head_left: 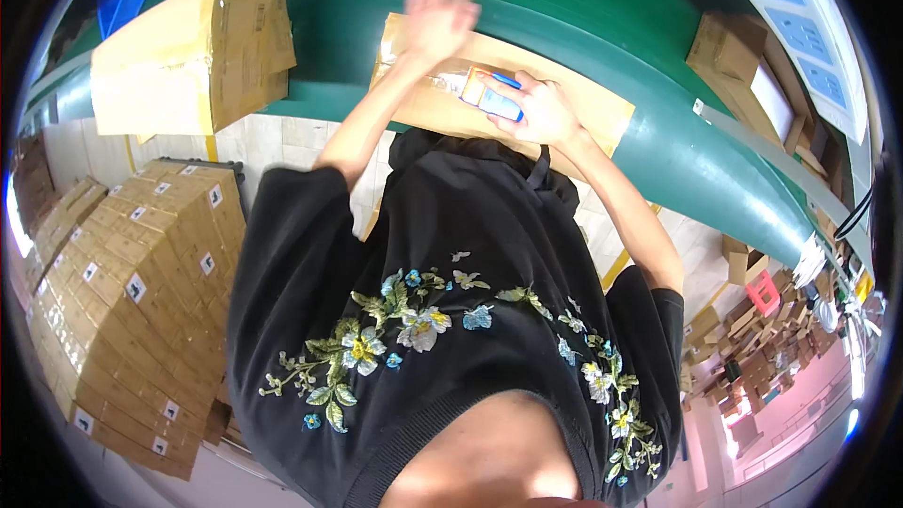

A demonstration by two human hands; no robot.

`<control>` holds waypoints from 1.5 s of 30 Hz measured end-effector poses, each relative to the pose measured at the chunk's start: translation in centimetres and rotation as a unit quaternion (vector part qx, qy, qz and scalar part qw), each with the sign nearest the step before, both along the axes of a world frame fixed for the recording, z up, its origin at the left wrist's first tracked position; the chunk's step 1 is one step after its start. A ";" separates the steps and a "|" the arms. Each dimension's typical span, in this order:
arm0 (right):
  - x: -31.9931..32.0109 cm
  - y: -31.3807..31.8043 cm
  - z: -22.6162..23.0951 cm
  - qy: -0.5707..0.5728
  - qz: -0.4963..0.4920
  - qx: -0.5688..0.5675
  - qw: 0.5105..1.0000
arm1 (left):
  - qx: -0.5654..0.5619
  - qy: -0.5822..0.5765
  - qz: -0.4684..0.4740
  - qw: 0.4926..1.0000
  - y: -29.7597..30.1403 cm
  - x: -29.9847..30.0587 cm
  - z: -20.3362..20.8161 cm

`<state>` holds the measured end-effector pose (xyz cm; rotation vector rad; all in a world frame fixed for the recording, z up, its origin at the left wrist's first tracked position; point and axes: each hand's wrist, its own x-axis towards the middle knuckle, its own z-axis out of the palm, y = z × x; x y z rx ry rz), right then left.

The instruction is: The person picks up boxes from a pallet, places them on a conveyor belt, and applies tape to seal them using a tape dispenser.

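Observation:
A brown cardboard box (536, 66) lies across the green surface in front of me, with a shiny strip of clear tape (442, 82) along its top. My right hand (546, 111) is closed around a blue, white and orange tape dispenser (494, 96), held against the box at the right end of that strip. Above the box's far left corner is my left hand (440, 23). Motion smears its fingers, so their pose is unclear, and I see nothing held in it.
A taped carton (155, 61) stands at the left on the green surface (555, 0). Opened cartons (729, 52) sit at the far right beside a panel of sockets (800, 28). Stacked cartons (141, 292) rise at the lower left; loose boxes (762, 348) pile up at the lower right.

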<state>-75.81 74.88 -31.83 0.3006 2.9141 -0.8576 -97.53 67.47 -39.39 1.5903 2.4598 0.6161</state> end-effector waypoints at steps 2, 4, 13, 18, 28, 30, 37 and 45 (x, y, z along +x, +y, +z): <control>-0.1 -0.1 -0.2 -0.070 0.024 0.012 0.997 | 0.009 0.079 0.204 0.976 -3.4 -1.5 0.5; -0.5 0.1 0.5 -0.076 0.027 -0.008 0.997 | -0.092 -0.027 0.338 0.936 -5.0 -1.7 0.4; 16.2 6.3 3.3 -0.152 0.038 0.017 0.988 | -0.053 -0.004 0.337 0.940 -6.3 -2.2 0.2; 24.4 9.7 1.8 -0.278 -0.015 0.115 0.954 | 0.058 0.189 0.189 0.962 -5.9 -1.5 -0.7; 15.9 9.9 -1.8 -0.403 -0.146 -0.105 0.897 | 0.019 0.071 -0.353 0.933 7.0 26.0 -0.4; 16.9 9.2 -2.3 -0.395 -0.217 -0.054 0.891 | 0.017 0.047 -0.378 0.925 7.3 26.1 -0.8; 20.0 5.6 -3.9 -0.419 -0.329 0.023 0.846 | -0.172 0.181 -0.426 0.870 11.1 28.0 1.1; 26.2 -2.3 4.4 -0.018 -0.701 -0.146 0.698 | -0.441 0.517 -0.507 0.530 10.8 34.1 -7.5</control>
